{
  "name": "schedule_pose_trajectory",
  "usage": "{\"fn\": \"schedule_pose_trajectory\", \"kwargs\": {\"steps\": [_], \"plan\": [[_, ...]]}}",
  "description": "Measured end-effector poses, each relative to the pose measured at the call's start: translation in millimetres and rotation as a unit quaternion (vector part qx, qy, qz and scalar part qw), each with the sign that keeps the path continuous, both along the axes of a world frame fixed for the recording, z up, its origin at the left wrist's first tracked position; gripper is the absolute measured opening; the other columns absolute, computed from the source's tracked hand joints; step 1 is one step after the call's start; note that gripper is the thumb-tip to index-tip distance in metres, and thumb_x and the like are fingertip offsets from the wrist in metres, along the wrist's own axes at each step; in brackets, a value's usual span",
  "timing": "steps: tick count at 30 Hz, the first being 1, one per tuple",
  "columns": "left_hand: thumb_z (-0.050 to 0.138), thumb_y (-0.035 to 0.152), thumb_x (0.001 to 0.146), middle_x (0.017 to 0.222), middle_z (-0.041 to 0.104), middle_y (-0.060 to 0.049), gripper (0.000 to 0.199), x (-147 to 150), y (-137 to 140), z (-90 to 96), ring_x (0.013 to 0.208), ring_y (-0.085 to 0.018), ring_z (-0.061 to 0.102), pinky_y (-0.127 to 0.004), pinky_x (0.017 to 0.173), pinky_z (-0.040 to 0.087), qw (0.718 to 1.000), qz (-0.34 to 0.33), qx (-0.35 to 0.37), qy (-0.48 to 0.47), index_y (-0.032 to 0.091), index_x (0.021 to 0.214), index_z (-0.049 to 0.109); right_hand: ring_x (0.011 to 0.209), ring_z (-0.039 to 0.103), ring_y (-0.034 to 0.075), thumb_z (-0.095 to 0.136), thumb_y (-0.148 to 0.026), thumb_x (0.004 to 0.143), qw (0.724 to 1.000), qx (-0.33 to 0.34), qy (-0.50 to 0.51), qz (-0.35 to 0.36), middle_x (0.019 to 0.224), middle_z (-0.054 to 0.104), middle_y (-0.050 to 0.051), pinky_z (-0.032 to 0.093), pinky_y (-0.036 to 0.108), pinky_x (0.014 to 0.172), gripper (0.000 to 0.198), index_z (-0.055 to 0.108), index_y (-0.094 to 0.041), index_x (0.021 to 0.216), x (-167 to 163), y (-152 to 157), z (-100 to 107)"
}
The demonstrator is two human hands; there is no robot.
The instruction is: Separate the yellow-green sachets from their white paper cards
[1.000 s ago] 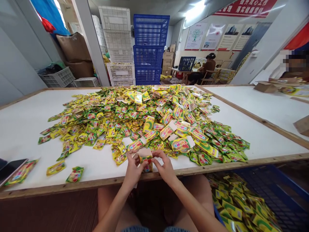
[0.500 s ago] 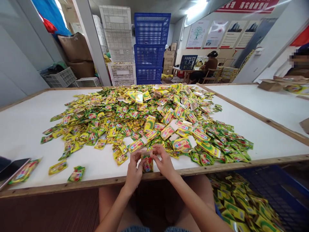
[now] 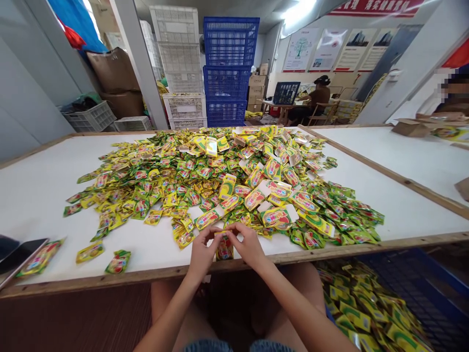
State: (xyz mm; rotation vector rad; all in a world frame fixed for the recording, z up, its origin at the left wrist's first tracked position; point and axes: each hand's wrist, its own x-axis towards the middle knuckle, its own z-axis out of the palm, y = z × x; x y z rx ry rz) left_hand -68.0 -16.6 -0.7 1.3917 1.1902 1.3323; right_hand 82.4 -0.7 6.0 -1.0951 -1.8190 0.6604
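At the table's near edge, both hands hold one small printed box (image 3: 224, 249) upright. My left hand (image 3: 204, 248) is closed on its upper left side, with the thumb at the top edge. My right hand (image 3: 246, 244) pinches the upper right, and the fingertips of both hands nearly meet over the top. Fingers partly cover the top end of the box. Just beyond lie yellow and green boxes (image 3: 280, 217), some with white end flaps standing out. A large heap of small green and yellow packets (image 3: 190, 168) spreads behind them.
A wooden rim (image 3: 110, 278) borders the white table. At left lie two loose packets (image 3: 117, 261) and a phone-like dark object (image 3: 22, 256). A blue crate (image 3: 414, 293) with filled boxes stands below at right. Stacked crates (image 3: 230, 73) and a seated person (image 3: 319, 100) are behind.
My fingertips have come together over the top of the box, where the end stood open before. My left hand has shifted slightly, and the box remains at the table edge.
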Motion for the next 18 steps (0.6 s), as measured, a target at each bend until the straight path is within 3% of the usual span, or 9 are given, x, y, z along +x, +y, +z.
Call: {"fn": "schedule_pose_trajectory", "kwargs": {"steps": [7,11,14,18], "plan": [[0.060,0.029,0.076,0.087,0.067,-0.005,0.013,-5,-7,-9.9,0.088,-0.019,0.059,-0.032,0.083,0.045,0.999,0.001,0.041,0.030,0.020,0.081,0.068,0.082,0.059,0.017,0.051,-0.025,0.084,0.998,0.016,0.057,0.021,0.085,0.064,0.005,0.047,0.031,0.075,0.015,0.063,-0.020,0.091,-4,-8,-18],[0.054,0.028,0.081,0.094,0.066,-0.006,0.016,-9,-6,-5.2,0.092,-0.019,0.059,-0.033,0.085,0.045,0.993,-0.020,0.072,0.092,0.020,0.090,0.065,0.087,0.057,0.018,0.044,-0.022,0.086,0.998,0.048,0.038,-0.024,0.088,0.063,0.005,0.045,0.031,0.078,0.018,0.061,-0.021,0.090,14,-25,-11],[0.049,0.029,0.083,0.103,0.063,-0.007,0.021,-17,12,-1.4,0.099,-0.020,0.056,-0.034,0.087,0.043,0.978,0.012,0.107,0.180,0.020,0.099,0.061,0.093,0.054,0.020,0.042,-0.023,0.086,0.984,0.088,-0.051,-0.149,0.095,0.060,0.007,0.042,0.035,0.082,0.019,0.059,-0.021,0.094,75,-49,9],[0.053,0.029,0.080,0.122,0.052,-0.012,0.040,-24,56,-5.5,0.116,-0.026,0.045,-0.040,0.097,0.034,0.929,0.030,0.112,0.351,0.019,0.118,0.048,0.089,0.051,0.027,0.047,-0.032,0.082,0.878,0.144,-0.220,-0.401,0.089,0.057,0.010,0.036,0.043,0.082,0.020,0.061,-0.019,0.089,162,-76,42]]}}
